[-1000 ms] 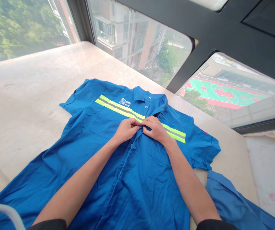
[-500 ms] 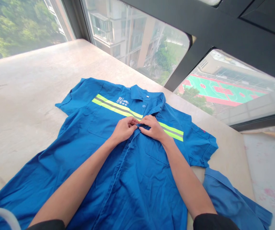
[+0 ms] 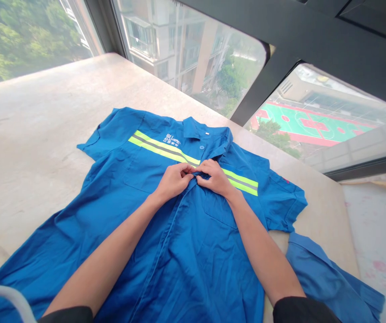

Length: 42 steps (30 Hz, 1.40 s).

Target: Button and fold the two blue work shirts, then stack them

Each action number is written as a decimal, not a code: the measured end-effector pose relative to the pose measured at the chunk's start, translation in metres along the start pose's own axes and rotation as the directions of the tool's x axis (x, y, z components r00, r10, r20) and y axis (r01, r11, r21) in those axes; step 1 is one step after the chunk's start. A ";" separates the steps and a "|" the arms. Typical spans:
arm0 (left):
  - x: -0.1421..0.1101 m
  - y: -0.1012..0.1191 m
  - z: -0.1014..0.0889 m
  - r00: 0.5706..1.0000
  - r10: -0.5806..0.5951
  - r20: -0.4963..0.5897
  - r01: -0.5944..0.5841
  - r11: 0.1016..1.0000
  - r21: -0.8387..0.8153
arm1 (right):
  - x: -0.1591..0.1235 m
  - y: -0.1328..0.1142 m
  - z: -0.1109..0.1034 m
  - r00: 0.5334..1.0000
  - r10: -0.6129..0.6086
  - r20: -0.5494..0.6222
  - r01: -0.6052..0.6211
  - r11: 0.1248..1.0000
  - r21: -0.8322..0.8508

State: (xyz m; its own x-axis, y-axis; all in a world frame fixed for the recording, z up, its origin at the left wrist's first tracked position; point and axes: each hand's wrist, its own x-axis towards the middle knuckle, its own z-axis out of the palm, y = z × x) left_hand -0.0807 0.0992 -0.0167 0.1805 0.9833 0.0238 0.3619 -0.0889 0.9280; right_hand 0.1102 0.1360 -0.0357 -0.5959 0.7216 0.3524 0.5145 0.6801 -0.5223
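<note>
A blue short-sleeved work shirt point(image 3: 193, 251) lies face up, collar away from me, with a yellow and grey reflective stripe across its chest. My left hand point(image 3: 176, 180) pinches the front edge at the chest, thumb against fingers. Close beside it, my right hand point(image 3: 214, 177) pinches the same placket from the other side. The fingertips nearly meet, and the bit of cloth between them is mostly hidden; whether a button is there I cannot tell. Above the hands, a button point(image 3: 202, 147) shows near the open collar point(image 3: 226, 139).
The shirt rests on a pale stone ledge point(image 3: 38, 121) beside windows with dark frames point(image 3: 250, 101). Another blue garment point(image 3: 327, 278) lies at the lower right, near a white floral surface point(image 3: 378, 233). A white curved tube point(image 3: 7, 294) shows at the lower left.
Both hands stay at the same spot on the placket, with only slight finger movement. The view has shifted very little.
</note>
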 end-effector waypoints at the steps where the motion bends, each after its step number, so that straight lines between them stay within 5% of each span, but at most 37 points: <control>1: -0.001 0.001 0.000 1.000 0.010 -0.013 -0.010 0.999 0.041 | 0.000 0.001 0.000 1.000 -0.004 -0.002 0.004 1.000 0.007; 12: -0.008 0.005 0.007 0.989 0.103 -0.109 -0.051 0.916 0.398 | 0.000 0.003 -0.004 1.000 0.000 -0.024 0.003 0.992 0.124; 30: -0.005 0.000 0.004 0.993 0.080 -0.092 -0.048 0.948 0.315 | 0.001 0.004 -0.007 1.000 -0.015 -0.009 0.017 0.981 0.191; 42: -0.002 0.002 0.000 0.998 0.027 -0.052 -0.017 0.981 0.194 | 0.000 0.004 -0.003 1.000 -0.031 0.000 0.031 0.997 0.068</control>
State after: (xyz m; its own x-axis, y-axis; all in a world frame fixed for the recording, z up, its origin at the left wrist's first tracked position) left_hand -0.0808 0.0973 -0.0149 0.1427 0.9874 0.0685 0.5297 -0.1346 0.8374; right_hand 0.1139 0.1395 -0.0356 -0.6120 0.6999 0.3683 0.4528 0.6919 -0.5625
